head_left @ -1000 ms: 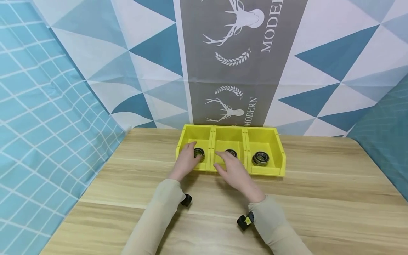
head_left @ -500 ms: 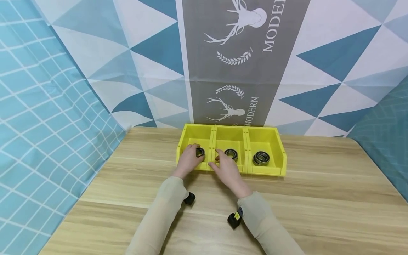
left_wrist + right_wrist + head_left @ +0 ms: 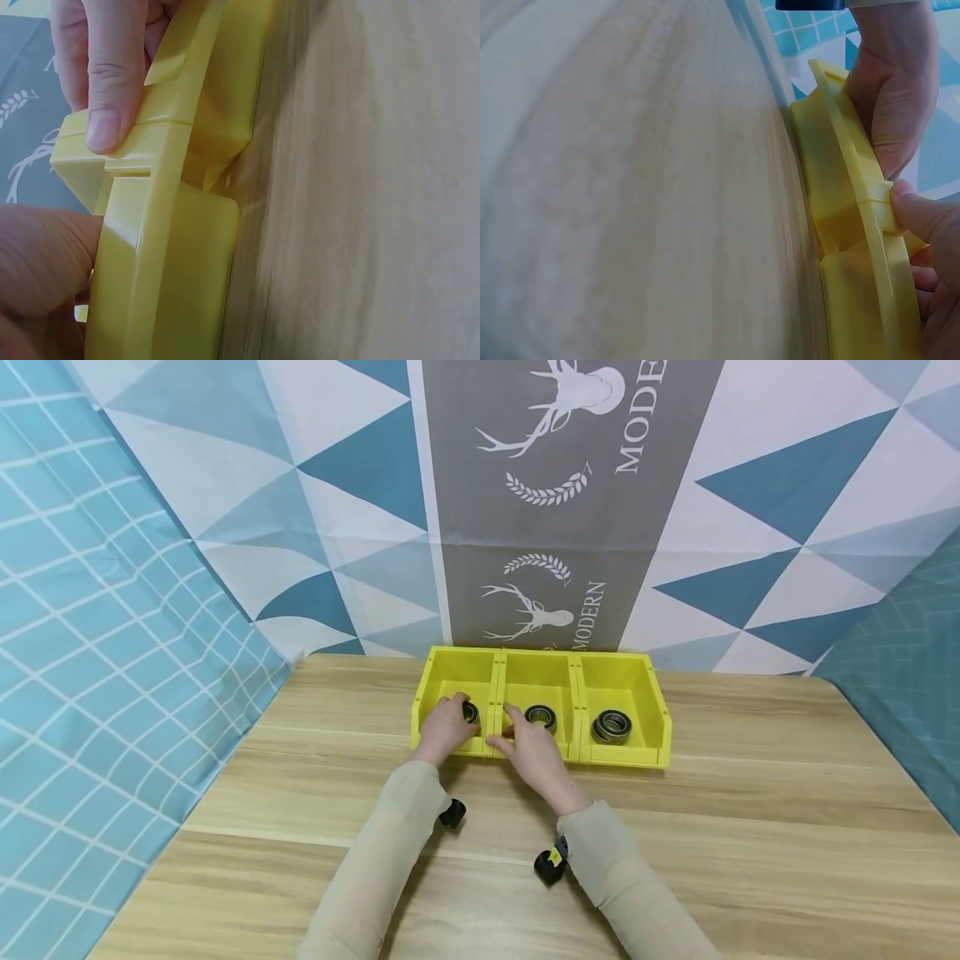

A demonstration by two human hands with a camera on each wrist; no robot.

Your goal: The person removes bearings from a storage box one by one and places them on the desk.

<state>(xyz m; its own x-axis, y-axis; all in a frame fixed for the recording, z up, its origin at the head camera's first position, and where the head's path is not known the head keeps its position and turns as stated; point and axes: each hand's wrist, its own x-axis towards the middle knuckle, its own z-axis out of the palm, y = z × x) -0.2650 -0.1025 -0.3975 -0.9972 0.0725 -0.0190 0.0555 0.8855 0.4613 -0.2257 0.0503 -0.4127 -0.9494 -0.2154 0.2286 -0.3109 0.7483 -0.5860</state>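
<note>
Three yellow bins joined in a row stand on the table, with a black-rimmed metal ring bearing partly showing in the left bin. My left hand reaches into that bin, fingers and thumb around the bearing; the contact itself is hidden. My right hand is at the divider between the left and middle bins. Its thumb presses the front corner there, while its other fingers curl behind the wall. Just right of this hand, another bearing lies in the middle bin.
In the right bin sit stacked bearings. The bins stand near the back of the wood-grain table, before a patterned wall cloth. Each sleeve carries a small black wrist camera.
My right hand has moved left and down, from above the middle bin to the divider, uncovering the middle bearing. My left hand has shifted slightly right, covering more of its bearing.
</note>
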